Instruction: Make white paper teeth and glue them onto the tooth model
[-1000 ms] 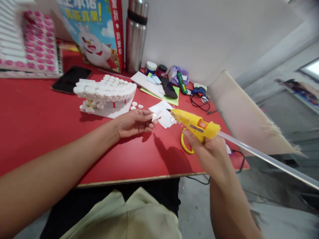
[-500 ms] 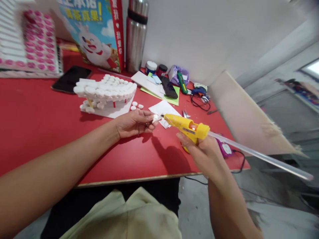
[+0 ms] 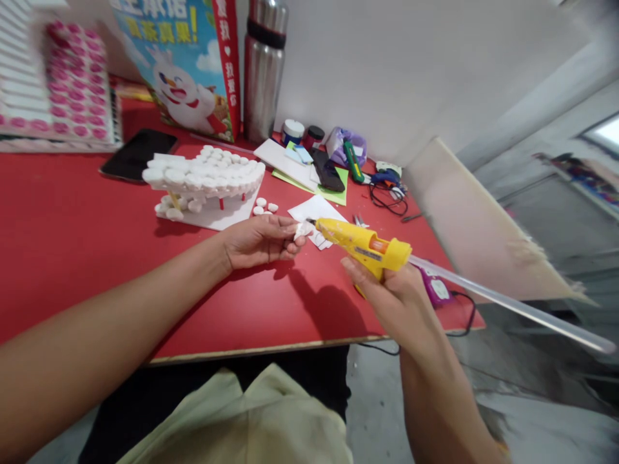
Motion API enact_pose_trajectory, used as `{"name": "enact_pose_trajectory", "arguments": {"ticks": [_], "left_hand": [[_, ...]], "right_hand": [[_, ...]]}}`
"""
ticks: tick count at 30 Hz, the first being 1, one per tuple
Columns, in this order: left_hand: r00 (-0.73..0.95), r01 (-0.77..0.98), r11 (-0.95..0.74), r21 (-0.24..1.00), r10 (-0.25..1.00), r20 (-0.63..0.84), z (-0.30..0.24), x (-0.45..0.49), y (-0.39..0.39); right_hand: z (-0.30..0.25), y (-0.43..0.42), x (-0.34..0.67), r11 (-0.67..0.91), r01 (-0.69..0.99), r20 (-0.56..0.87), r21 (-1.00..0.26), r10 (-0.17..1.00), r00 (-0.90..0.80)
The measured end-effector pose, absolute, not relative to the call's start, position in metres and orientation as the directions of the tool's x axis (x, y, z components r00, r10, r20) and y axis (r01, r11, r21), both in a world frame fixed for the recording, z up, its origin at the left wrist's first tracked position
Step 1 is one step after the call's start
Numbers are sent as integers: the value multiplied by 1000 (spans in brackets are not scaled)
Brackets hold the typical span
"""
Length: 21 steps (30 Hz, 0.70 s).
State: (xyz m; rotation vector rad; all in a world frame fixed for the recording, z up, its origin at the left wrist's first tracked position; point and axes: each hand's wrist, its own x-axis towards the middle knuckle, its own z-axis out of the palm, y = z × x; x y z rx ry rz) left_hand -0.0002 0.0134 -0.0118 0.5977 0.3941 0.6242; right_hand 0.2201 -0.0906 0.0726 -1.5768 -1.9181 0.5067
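Observation:
My left hand (image 3: pixel 261 240) rests on the red table (image 3: pixel 72 232) and pinches a small white foam piece (image 3: pixel 302 229) at its fingertips. My right hand (image 3: pixel 394 299) grips a yellow glue gun (image 3: pixel 365 243), whose nozzle touches that piece. A long clear glue stick (image 3: pixel 507 303) juts out of the gun's back to the right. A white foam model (image 3: pixel 206 180) covered with small round pieces stands on a white base just beyond my left hand. Three loose white pieces (image 3: pixel 264 206) lie beside it.
A black phone (image 3: pixel 138 153), a printed box (image 3: pixel 186 64) and a steel flask (image 3: pixel 264 67) stand at the back. White paper (image 3: pixel 316 209), a green sheet, small jars (image 3: pixel 293 131), a cutter (image 3: pixel 353 161) and cables (image 3: pixel 387 190) crowd the far right. Pink-dotted trays (image 3: pixel 58 84) sit far left.
My right hand brought the glue gun leftward until its nozzle reached the white piece in my left hand. My left hand stayed put.

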Motion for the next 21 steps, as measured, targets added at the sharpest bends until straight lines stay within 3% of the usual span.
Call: {"name": "enact_pose_trajectory", "arguments": {"ticks": [12,21], "left_hand": [[727,-459,651,605,666,-166,-10,0,13],[753,-441,638,631,646,-127,-13,-1,14]], "right_hand": [[69,-94,224,240,704,162,-668,971,-178],[72,-90,220,214,716,181,-664,976,-124]]}}
